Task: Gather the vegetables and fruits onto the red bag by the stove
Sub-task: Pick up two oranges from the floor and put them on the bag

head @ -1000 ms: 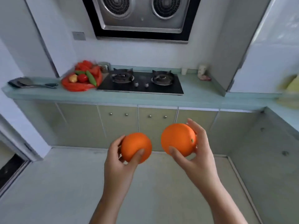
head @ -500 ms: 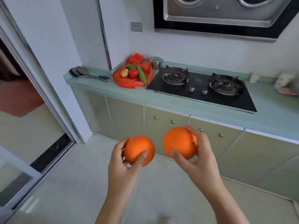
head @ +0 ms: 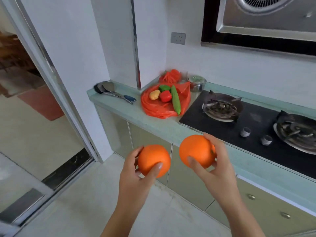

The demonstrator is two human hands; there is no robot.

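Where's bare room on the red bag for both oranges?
Bare: front-left part of the red bag, bordered by the potato, red pepper and cucumber behind and right. Also the strip of counter between bag and utensils. Crowded: the bag's back, where the green pepper sits tight among the others.

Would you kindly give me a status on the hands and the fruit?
Left hand grips left orange; right hand grips right orange. Both short of red bag by stove. Nothing seen in the way.
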